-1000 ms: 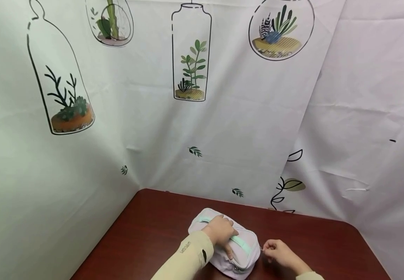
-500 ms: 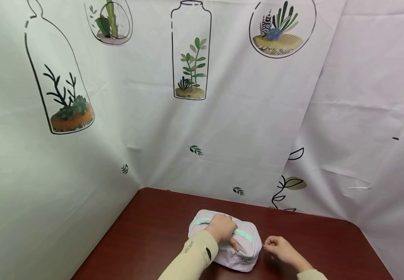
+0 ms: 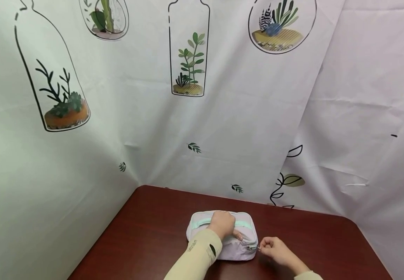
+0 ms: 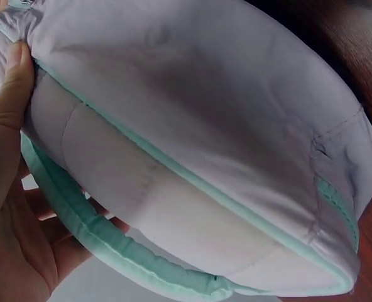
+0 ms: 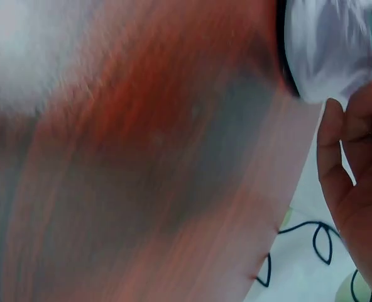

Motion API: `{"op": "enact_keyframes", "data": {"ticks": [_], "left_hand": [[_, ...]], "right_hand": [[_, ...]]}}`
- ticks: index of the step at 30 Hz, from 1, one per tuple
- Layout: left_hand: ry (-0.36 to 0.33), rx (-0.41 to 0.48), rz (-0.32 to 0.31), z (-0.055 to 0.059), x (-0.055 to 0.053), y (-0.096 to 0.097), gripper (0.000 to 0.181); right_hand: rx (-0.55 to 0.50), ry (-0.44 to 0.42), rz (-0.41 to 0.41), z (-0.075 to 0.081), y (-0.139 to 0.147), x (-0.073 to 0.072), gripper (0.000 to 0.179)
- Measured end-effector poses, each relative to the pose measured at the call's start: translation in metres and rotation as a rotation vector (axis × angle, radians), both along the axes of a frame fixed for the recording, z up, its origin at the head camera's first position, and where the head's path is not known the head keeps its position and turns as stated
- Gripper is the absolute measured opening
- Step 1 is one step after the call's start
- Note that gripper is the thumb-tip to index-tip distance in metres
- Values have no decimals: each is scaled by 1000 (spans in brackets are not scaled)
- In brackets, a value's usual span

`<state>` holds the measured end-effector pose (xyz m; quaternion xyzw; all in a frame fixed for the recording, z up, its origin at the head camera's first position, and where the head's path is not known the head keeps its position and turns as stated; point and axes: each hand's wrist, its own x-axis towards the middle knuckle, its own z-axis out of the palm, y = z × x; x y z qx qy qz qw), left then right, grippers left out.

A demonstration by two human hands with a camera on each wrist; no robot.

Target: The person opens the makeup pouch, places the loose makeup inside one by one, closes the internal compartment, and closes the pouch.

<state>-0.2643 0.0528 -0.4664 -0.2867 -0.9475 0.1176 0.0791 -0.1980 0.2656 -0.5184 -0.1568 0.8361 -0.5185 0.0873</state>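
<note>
A pale lilac zip pouch [image 3: 237, 249] with mint-green trim lies on the table. My left hand [image 3: 222, 224] holds it from above; in the left wrist view the thumb [image 4: 16, 75] presses on its side, while the fingers reach behind the mint carry strap [image 4: 117, 245]. At the pouch's right end, my right hand [image 3: 275, 251] pinches the small zipper pull [image 3: 259, 247]. The right wrist view catches this hand [image 5: 362, 176] beside the pouch end [image 5: 327, 50], with the pinching fingertips mostly out of frame. My left hand and sleeve cover the pouch's middle.
The dark red-brown table [image 3: 153, 233] has rounded far corners. White fabric [image 3: 237, 128] printed with plants in glass jars hangs behind it and along both sides.
The pouch has turned under my left hand, its right end swinging away from me and its zipped side coming more to the front. My right hand stays at the zipper pull.
</note>
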Motion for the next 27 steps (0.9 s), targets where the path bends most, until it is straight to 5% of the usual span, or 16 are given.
{"op": "enact_keyframes", "data": {"ticks": [6, 13, 19, 23, 27], "left_hand": [[-4, -6, 47, 4, 1, 7, 64], [27, -15, 73, 5, 2, 12, 65], [13, 10, 76, 4, -1, 12, 68], [-63, 108, 25, 1, -7, 0, 73], [-180, 306, 23, 9, -16, -34, 67]], "right_hand": [[-39, 61, 5, -5, -9, 1, 5], [-144, -3, 5, -8, -25, 5, 14], [-89, -28, -55, -6, -25, 3, 14], [0, 7, -5, -1, -15, 2, 15], [80, 59, 9, 7, 1, 5, 15]]}}
